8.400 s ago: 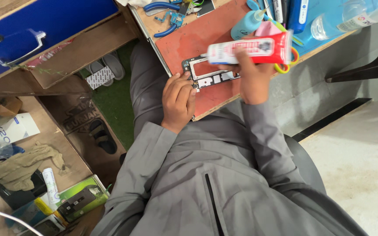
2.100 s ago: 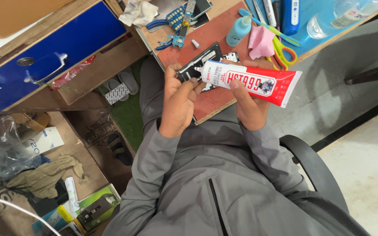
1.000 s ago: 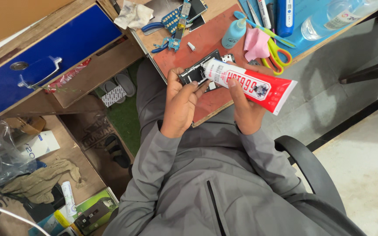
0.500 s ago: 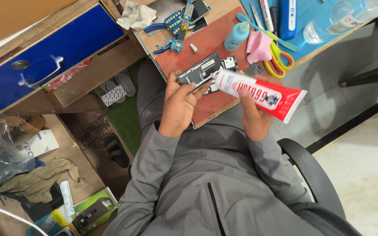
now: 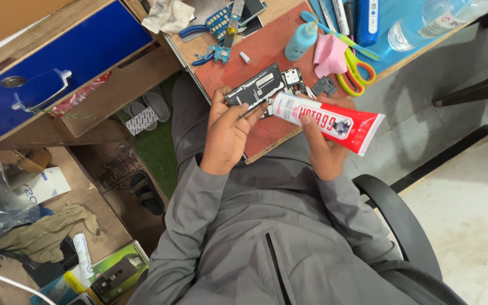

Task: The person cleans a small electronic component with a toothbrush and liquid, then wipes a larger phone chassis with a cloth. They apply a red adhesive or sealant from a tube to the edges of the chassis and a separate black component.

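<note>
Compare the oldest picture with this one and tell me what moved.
The red and white glue tube, earlier raised level above the phone frame, now tilts nozzle-down against its edge, gripped by the right hand. The left hand still holds the frame. Scissors unchanged.

Scissors (image 5: 356, 72), pink cloth (image 5: 330, 53), perhaps pliers (image 5: 194, 31).

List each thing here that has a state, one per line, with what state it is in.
Left hand: holds the opened phone.
Right hand: grips the glue tube.
Glue tube: nozzle at the phone's edge.
Opened phone: back off, insides showing.
Scissors: lying on the mat.
Blue drawer: pulled out.
</note>
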